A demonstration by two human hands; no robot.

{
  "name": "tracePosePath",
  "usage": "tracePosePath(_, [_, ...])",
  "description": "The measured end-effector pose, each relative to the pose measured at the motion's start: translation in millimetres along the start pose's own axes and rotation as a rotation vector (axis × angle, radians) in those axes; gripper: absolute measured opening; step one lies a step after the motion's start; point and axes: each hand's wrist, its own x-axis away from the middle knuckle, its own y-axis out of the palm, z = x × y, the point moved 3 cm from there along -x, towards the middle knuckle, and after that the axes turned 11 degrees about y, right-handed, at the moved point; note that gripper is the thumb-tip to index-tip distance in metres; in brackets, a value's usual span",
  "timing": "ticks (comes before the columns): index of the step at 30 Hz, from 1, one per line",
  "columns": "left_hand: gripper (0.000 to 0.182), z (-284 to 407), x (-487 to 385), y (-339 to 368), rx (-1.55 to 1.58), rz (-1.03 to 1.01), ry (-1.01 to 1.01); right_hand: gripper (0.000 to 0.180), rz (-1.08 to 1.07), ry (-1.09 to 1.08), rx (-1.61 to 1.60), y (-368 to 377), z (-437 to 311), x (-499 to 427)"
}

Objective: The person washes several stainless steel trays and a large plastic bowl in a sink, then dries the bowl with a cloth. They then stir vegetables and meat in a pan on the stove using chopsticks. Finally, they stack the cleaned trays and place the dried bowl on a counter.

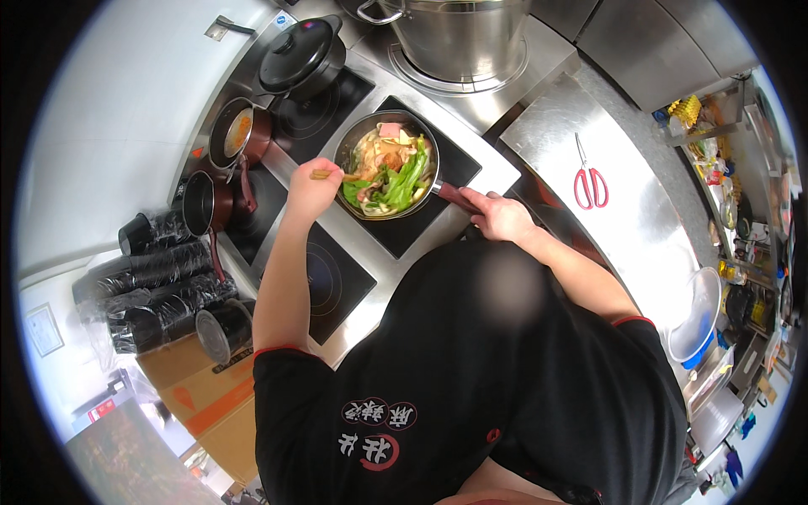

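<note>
A saucepan [339, 148] with a dark red handle [459, 197] rests on a black induction cooktop panel [456, 158]. Inside it are leafy greens [404, 180], a pink slice of what looks like luncheon meat [389, 130] and other food in broth. My left hand [314, 189] grips wooden chopsticks [323, 174] at the pan's left rim, their far ends over or among the greens. My right hand [500, 216] is closed around the handle, thumb side toward the pan.
A lidded black pot [300, 57] and two smaller brown saucepans [255, 136] [218, 202] stand left. A large steel stockpot [464, 41] is behind. Red-handled scissors [591, 183] lie on the steel counter [622, 252] at right. Wrapped black containers [158, 265] are stacked by a cardboard box [202, 404].
</note>
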Motion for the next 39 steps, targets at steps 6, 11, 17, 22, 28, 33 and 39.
tracePosePath(6, [0.016,-2,22,11,0.292,-0.002,-0.2,0.069,0.004,-0.009,-0.003,-1,0,0])
tracePosePath(11, [0.017,17,24,-20,0.235,0.212,-0.111,0.069,-0.033,-0.003,0.0,-3,0,0])
tracePosePath(17, [0.016,27,23,-29,0.276,0.383,0.023,0.07,-0.018,0.001,-0.028,-2,1,-3])
tracePosePath(22, [0.018,17,22,29,-0.021,0.341,0.378,0.07,-0.026,-0.003,-0.039,0,3,-5])
tracePosePath(28, [0.025,17,73,91,-0.318,0.185,0.457,0.07,-0.072,0.016,-0.007,-3,1,-6])
tracePosePath(33, [0.024,43,110,82,-0.378,0.125,0.513,0.07,-0.099,0.035,0.033,-5,0,-6])
tracePosePath(39, [0.019,49,96,42,-0.307,0.376,0.532,0.07,-0.058,-0.005,-0.002,-2,1,-4])
